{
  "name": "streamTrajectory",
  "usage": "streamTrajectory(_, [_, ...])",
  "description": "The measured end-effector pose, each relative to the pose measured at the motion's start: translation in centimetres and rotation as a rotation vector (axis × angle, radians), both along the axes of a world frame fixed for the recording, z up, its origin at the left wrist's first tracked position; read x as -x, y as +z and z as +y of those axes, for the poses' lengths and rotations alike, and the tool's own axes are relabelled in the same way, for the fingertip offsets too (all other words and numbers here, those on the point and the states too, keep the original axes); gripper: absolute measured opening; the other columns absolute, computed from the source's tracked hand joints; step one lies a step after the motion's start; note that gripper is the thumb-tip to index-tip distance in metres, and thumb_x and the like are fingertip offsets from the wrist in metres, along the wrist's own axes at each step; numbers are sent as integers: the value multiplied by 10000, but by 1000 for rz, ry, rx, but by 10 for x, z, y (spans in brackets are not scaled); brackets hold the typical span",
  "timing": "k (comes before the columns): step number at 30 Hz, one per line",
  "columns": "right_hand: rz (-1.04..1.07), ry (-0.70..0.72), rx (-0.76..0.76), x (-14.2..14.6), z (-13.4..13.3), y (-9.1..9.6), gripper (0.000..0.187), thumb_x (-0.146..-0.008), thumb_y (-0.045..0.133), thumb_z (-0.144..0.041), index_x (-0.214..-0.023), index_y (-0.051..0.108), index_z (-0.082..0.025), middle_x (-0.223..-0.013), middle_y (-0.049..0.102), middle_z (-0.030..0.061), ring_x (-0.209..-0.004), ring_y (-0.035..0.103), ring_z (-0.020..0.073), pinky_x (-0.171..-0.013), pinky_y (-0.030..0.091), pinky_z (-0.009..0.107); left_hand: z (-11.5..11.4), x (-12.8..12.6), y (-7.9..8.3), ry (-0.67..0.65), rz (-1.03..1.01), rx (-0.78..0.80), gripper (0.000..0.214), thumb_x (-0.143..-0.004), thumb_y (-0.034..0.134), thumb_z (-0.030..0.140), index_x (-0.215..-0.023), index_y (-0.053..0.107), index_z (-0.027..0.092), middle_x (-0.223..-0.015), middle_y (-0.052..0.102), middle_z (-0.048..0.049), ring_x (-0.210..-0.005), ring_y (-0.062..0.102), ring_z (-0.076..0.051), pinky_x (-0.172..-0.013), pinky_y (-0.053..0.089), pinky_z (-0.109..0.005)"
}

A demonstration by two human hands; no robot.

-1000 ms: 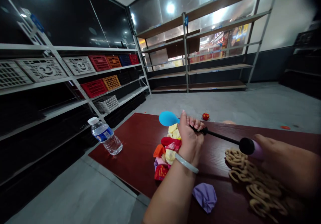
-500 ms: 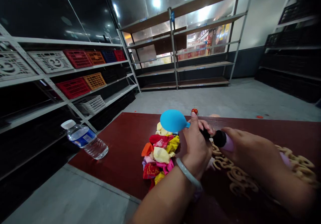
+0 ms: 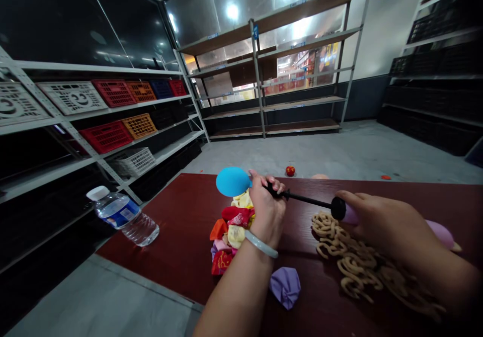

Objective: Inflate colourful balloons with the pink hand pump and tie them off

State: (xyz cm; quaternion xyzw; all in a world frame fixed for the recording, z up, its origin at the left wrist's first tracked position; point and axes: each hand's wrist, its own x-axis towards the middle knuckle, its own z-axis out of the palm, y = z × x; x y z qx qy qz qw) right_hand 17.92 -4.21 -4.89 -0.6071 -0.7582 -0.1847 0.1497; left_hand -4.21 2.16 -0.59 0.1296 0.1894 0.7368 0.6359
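My left hand, with a pale bangle at the wrist, is closed round the black handle end of a balloon pump. A partly inflated blue balloon sticks out to the left beside its thumb. My right hand grips the pump's pale purple barrel; a thin black rod shows between the hands. Left of my left forearm lies a pile of limp, colourful balloons. A single purple balloon lies to the forearm's right. Tan curly pieces spread below my right hand.
A water bottle stands on the left of the dark red table. Beyond my right wrist shows a rounded pinkish-purple thing. A small red ball rests past the far edge. Shelves with crates line the left.
My left hand has moved left, away from my right hand, with the blue balloon, drawing the pump's rod out. The purple balloon has come into sight.
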Motion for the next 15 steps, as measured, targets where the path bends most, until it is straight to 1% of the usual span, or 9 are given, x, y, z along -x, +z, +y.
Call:
streamTrajectory(2, [-30,-12,19,6,-3,1,444,-779,609,-414,-1203,627,-285,-936,750,52,-705,689,245,-527,322,328,-5,-12,-7,-31,-4,11,507,-946,540,488,-594,335,185,-535,445,27,-403,347,-72,-445,246,-232])
streamTrajectory(4, [-38,-10,28,13,-6,2,402,-790,595,-450,-1150,631,-275,-887,742,48,-698,687,250,-522,302,325,-14,-27,-13,-66,14,21,499,-944,538,498,-599,361,185,-543,492,11,-415,389,-82,-458,286,-234])
streamTrajectory(7, [-29,2,-2,21,-9,4,386,-800,586,-472,-1112,635,-251,-863,738,63,-685,685,258,-514,288,321,-29,-49,-19,-126,65,65,503,-917,574,519,-600,375,183,-643,620,-48,-484,513,-116,-525,393,-261])
streamTrajectory(9, [-17,10,-33,26,-10,5,380,-812,583,-472,-1106,638,-238,-861,738,72,-681,684,258,-513,287,320,-37,-58,-21,-154,72,107,513,-905,588,527,-596,370,181,-720,669,-84,-565,593,-151,-590,452,-292])
streamTrajectory(10, [-7,17,-41,28,-11,5,379,-819,582,-476,-1108,637,-237,-856,737,70,-682,684,255,-513,289,320,-39,-60,-21,-163,60,118,515,-904,588,531,-595,369,182,-718,667,-84,-593,613,-164,-610,466,-303])
streamTrajectory(12, [22,41,-46,32,-11,6,382,-830,582,-502,-1104,635,-241,-853,736,62,-684,684,244,-511,296,318,-41,-61,-19,-180,33,96,508,-903,599,519,-593,377,183,-626,602,-40,-568,591,-152,-594,455,-289])
streamTrajectory(15, [63,68,-54,33,-9,7,417,-830,581,-549,-1110,632,-244,-885,744,60,-691,683,230,-516,318,316,-34,-50,-11,-212,24,-18,504,-886,647,482,-580,385,181,-507,420,39,-452,438,-91,-497,366,-241])
